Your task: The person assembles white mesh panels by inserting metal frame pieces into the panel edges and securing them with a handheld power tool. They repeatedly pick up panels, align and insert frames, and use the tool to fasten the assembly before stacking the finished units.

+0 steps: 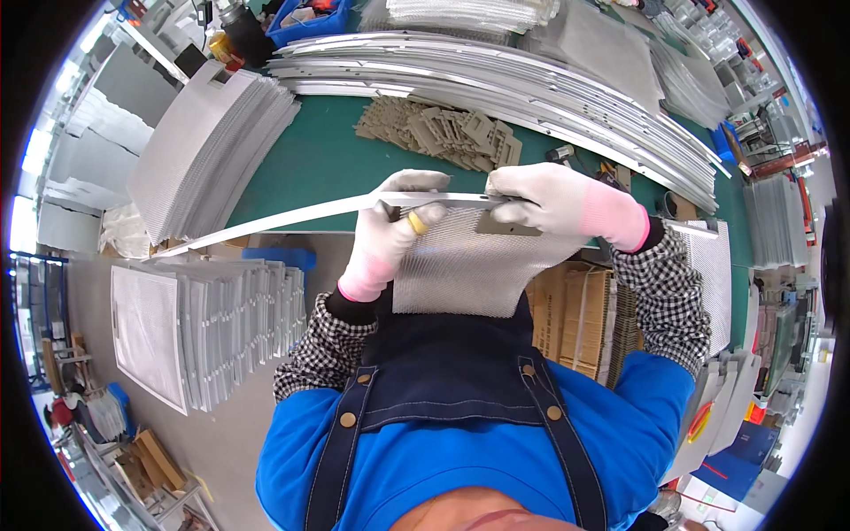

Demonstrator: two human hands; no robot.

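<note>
My left hand, in a white and pink glove with a yellow band on one finger, is closed round a long white metal strip. The strip runs out to the left, past the bench edge. My right hand, gloved alike, pinches near the strip's right end. From the strip a silver mesh sheet hangs in front of my apron, its top edge against the strip. Just below my right fingers shows a flat beige-grey piece with a small hole; I cannot tell what it is fixed to.
On the green bench lie a heap of beige plastic pieces and a stack of long white strips. Mesh sheets are stacked at left. Framed panels stand on the floor below; cardboard boxes are under the bench.
</note>
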